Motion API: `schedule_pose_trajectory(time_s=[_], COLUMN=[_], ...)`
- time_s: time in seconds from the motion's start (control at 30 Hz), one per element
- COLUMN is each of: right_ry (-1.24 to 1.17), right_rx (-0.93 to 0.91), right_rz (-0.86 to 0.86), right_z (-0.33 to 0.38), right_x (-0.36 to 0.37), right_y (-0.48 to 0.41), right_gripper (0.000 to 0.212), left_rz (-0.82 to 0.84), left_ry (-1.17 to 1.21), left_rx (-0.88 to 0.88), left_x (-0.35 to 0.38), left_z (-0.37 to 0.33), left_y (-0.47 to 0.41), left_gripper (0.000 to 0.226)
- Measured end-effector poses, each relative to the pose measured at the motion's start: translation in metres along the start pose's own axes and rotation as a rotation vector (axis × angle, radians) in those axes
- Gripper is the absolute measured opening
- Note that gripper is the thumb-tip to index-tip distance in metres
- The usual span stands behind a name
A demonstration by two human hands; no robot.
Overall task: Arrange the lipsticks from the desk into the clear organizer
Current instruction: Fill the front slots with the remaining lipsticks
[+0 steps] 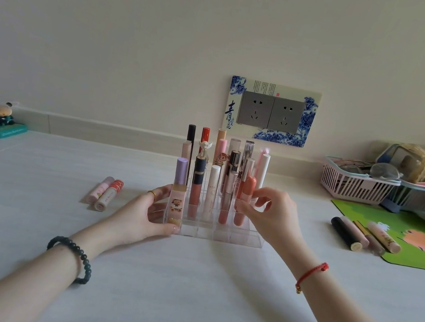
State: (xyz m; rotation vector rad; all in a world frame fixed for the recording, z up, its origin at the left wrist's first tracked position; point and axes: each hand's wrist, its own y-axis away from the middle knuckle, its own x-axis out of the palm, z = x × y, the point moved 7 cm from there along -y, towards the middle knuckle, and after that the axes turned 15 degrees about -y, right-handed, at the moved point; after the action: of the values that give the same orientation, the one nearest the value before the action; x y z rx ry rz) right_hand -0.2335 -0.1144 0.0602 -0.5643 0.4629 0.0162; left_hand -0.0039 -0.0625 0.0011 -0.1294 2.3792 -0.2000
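Several lipsticks [345,237] lie toward surface [181,297] right edge. Left hand [148,214] fingers grip organizer [248,239] wall; right hand [272,217] fingers pinch coral tube [248,188]. Tilting it risks toppling crowded neighbours [228,192].

Clear organizer [221,234] on the desk in front of you, holding upright lipsticks [212,189].
The tubes stand in its grid cells, taller ones at the back. A lilac-capped tube [179,183] stands at the front left corner, where your left hand [145,214] grips the organizer. Your right hand [272,217] pinches a coral tube [245,195] near the front right. Two pink tubes [104,194] lie flat to the left, and four more tubes [354,232] lie side by side to the right.
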Motion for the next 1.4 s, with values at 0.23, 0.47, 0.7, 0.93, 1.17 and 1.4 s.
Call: schedule_pose_trajectory(time_s=[0.23,0.47,0.7,0.93,1.17,1.4], right_ry=[0.021,0.029,0.008,-0.044,0.441,0.593], right_rx=[0.001,-0.006,-0.024,-0.055,0.241,0.426], right_rz=[0.011,0.027,0.037,0.019,-0.22,-0.132], right_z=[0.001,0.002,0.004,0.015,-0.08,-0.112], right_x=[-0.002,0.0,-0.005,-0.054,-0.126,-0.119], right_y=[0.001,0.002,0.001,-0.013,-0.018,-0.016], right_gripper=[0.026,0.028,0.034,0.055,0.024,0.018], left_rz=[-0.001,-0.003,-0.004,0.004,-0.005,0.001], left_ry=[0.012,0.017,0.017,0.018,0.033,0.048], left_rx=[0.0,0.003,0.007,0.008,-0.004,-0.007], left_x=[0.0,0.0,-0.001,0.0,0.0,0.001], left_z=[0.002,0.002,0.002,0.002,0.005,0.004], left_y=[-0.001,-0.001,-0.001,-0.002,0.0,-0.001], left_gripper=[0.086,0.086,0.084,0.082,0.075,0.077])
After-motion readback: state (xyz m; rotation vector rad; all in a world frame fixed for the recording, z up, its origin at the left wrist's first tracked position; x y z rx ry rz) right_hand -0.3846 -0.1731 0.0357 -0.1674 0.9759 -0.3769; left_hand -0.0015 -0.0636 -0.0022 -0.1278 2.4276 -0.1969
